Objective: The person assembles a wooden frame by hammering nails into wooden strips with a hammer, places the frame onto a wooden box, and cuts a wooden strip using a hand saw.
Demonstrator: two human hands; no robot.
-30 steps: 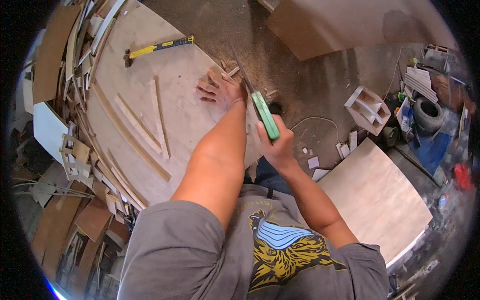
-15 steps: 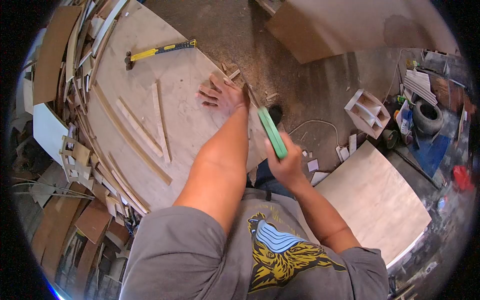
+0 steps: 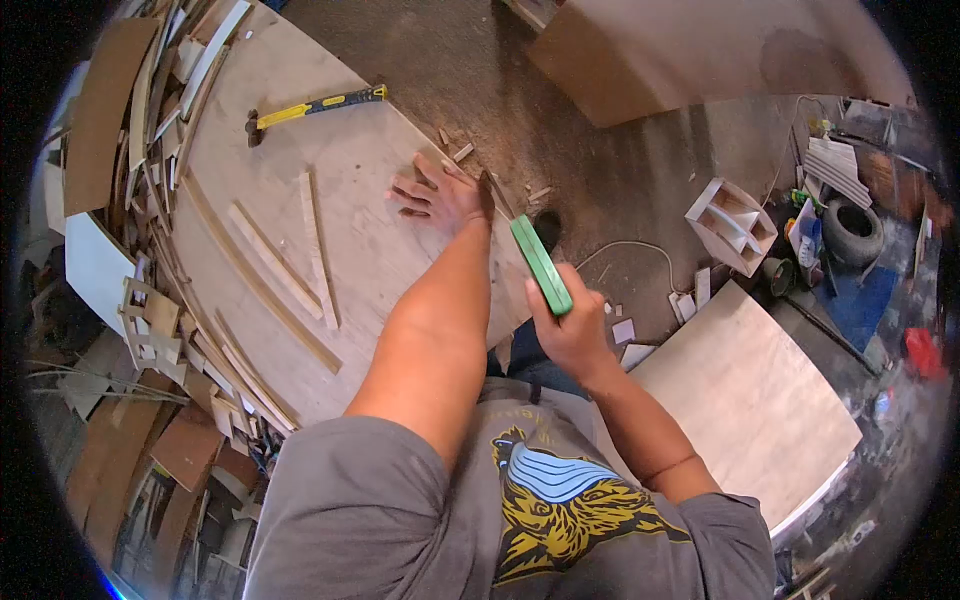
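My left hand (image 3: pixel 437 194) lies flat with spread fingers on a big plywood sheet (image 3: pixel 350 250), close to its right edge. My right hand (image 3: pixel 567 322) grips the green handle of a hand saw (image 3: pixel 540 262). The saw's blade runs up to the sheet's edge just right of my left hand, where it is partly hidden. Thin wooden strips (image 3: pixel 315 245) lie on the sheet to the left of my left hand.
A yellow-handled hammer (image 3: pixel 312 104) rests at the sheet's far end. Offcuts and boards pile up along the left. A second plywood panel (image 3: pixel 745 400) lies at right, with a small white shelf unit (image 3: pixel 732 225), a tyre (image 3: pixel 850 228) and clutter beyond it. Bare concrete floor at top.
My right hand has drawn the saw back toward me and down, then held near the same place. My left hand has stayed pressed on the sheet.
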